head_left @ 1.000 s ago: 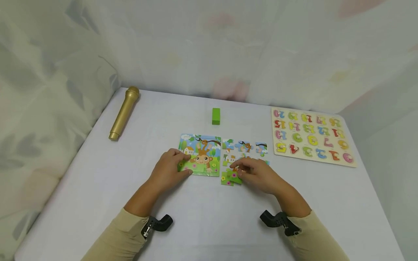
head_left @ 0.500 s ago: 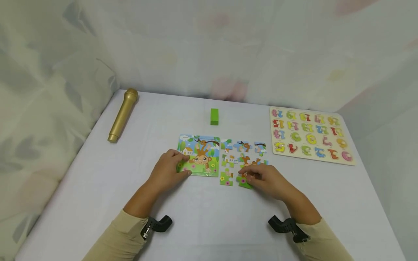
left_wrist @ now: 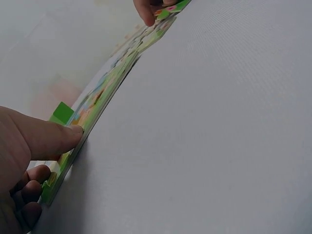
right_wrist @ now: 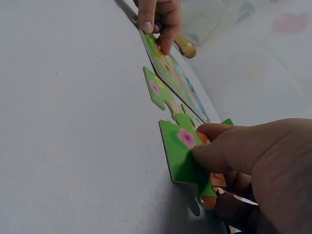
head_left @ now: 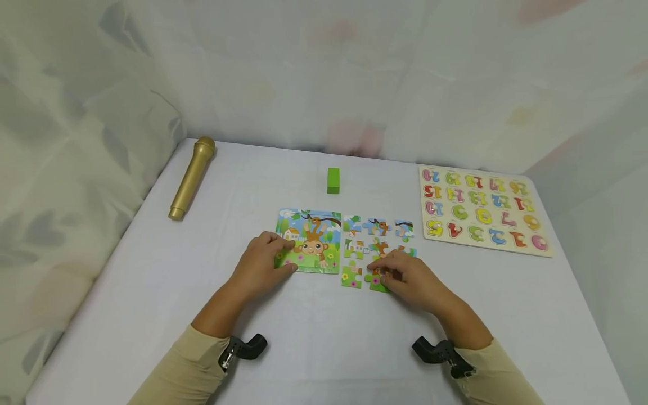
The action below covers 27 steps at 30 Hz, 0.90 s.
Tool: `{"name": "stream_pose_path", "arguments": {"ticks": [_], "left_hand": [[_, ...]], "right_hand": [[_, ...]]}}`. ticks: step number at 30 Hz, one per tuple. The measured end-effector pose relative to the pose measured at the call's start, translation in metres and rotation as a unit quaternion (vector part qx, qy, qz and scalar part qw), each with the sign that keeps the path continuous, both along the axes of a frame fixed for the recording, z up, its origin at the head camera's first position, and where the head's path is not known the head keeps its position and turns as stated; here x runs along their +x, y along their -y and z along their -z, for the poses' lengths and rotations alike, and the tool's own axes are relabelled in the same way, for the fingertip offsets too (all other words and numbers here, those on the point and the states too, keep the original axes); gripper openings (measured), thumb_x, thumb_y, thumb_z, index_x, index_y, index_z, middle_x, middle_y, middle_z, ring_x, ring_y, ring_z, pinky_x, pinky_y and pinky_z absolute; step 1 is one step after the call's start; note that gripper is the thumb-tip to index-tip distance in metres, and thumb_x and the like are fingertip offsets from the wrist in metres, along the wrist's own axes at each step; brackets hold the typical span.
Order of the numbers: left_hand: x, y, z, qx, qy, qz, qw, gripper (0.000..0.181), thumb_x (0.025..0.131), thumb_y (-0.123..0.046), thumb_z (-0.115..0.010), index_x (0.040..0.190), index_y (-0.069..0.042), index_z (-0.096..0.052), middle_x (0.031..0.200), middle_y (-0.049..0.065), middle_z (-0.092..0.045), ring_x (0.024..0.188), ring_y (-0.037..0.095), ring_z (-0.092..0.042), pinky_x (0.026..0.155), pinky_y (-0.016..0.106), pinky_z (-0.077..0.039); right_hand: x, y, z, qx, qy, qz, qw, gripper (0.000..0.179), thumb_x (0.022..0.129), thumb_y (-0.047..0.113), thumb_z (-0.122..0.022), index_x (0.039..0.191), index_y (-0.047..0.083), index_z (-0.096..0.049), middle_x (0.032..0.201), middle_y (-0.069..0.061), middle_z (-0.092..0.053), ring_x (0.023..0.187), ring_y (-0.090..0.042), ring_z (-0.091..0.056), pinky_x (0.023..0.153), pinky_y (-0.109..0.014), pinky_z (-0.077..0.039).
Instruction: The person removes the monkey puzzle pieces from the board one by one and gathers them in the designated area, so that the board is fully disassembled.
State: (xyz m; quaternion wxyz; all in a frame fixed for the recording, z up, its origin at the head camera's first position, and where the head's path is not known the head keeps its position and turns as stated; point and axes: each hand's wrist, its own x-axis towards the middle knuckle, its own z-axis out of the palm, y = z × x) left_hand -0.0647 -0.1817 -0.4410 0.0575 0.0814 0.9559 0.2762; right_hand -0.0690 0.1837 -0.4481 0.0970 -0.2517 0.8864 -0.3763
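A puzzle board (head_left: 329,264) with a monkey picture lies on the table. My left hand (head_left: 260,261) holds its near left corner, thumb (left_wrist: 61,139) at the front edge and other fingers at the left side. Right of the board, my right hand (head_left: 412,278) pinches a green puzzle piece (right_wrist: 178,156) with a pink flower between thumb and fingers. The piece is tilted, its near edge off the cloth in the right wrist view. Beside it lies the corner puzzle piece (head_left: 351,277) with yellow and pink flowers. More loose puzzle pieces (head_left: 378,226) sit in rows behind, partly hidden by my right hand.
A green block (head_left: 333,181) stands behind the board. A gold toy microphone (head_left: 192,177) lies at the back left. At the back right is a wooden number board (head_left: 483,214). Draped cloth (head_left: 283,79) walls off the table's back and sides.
My right hand has moved right with the flowered piece, away from overlapping the corner piece, then shifted back slightly left. My left hand stays on the board.
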Motion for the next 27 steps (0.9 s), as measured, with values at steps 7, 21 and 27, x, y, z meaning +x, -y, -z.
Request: {"name": "stream_pose_path", "arguments": {"ticks": [7,21,27], "left_hand": [[-0.0009,-0.0007,0.0032,0.001,0.0,-0.001,1.0,0.052,0.092,-0.024,-0.084,0.14,-0.008,-0.07,0.131,0.013,-0.058,0.124,0.037,-0.053,0.105,0.052,-0.046],[0.0036,-0.0041,0.0004,-0.007,-0.017,-0.008,0.9998,0.054,0.093,-0.025,-0.083,0.142,-0.009,-0.07,0.133,0.015,-0.059,0.123,0.038,-0.053,0.101,0.053,-0.047],[0.004,-0.0031,0.0015,-0.009,-0.027,-0.006,0.9996,0.053,0.092,-0.025,-0.084,0.141,-0.009,-0.071,0.131,0.014,-0.06,0.12,0.037,-0.054,0.098,0.052,-0.048]], "right_hand": [[-0.0006,-0.0009,-0.0003,0.023,-0.002,-0.004,0.9997,0.035,0.096,0.001,-0.074,0.124,0.021,-0.08,0.094,0.008,-0.057,0.083,-0.011,-0.051,0.071,-0.029,-0.046],[0.0011,0.0006,-0.0002,0.044,-0.018,-0.003,0.9989,0.033,0.096,0.003,-0.077,0.124,0.019,-0.082,0.1,0.008,-0.059,0.081,-0.009,-0.05,0.071,-0.029,-0.045],[0.0014,0.0012,0.0001,0.046,-0.018,-0.002,0.9988,0.033,0.096,0.002,-0.077,0.124,0.02,-0.082,0.1,0.008,-0.059,0.083,-0.01,-0.05,0.072,-0.029,-0.045]]}}
